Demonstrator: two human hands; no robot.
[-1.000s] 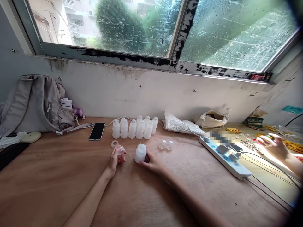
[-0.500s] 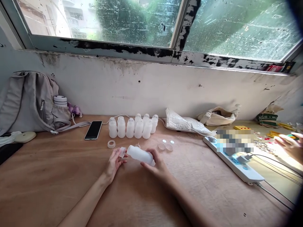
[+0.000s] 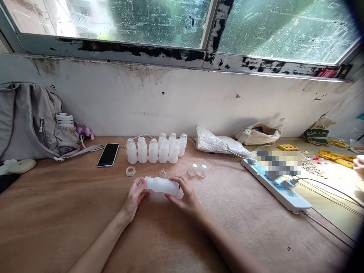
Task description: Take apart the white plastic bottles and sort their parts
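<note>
My right hand (image 3: 187, 201) is closed round one end of a frosted white baby bottle (image 3: 162, 185), held on its side just above the table. My left hand (image 3: 133, 199) pinches a small translucent cap (image 3: 140, 182) against the bottle's other end; the fingers partly hide where the two meet. Beyond my hands lie a white screw ring (image 3: 130, 171) and a clear teat (image 3: 162, 173). To their right are two clear round pieces (image 3: 192, 172) and two small white discs (image 3: 204, 166). Several capped baby bottles (image 3: 152, 152) stand upright in rows behind them.
A phone (image 3: 108, 155) and a grey backpack (image 3: 31, 117) are on the left. At the back right lie a white padded pouch (image 3: 222, 144) and a cream bag (image 3: 258, 133). A power strip (image 3: 284, 193) with cables runs along the right. Another person's hand (image 3: 360, 165) shows at the right edge.
The bottle has levelled out and moved left against the cap in my left hand, closing the gap between them. The view has shifted slightly. The other person's hand has moved right.
</note>
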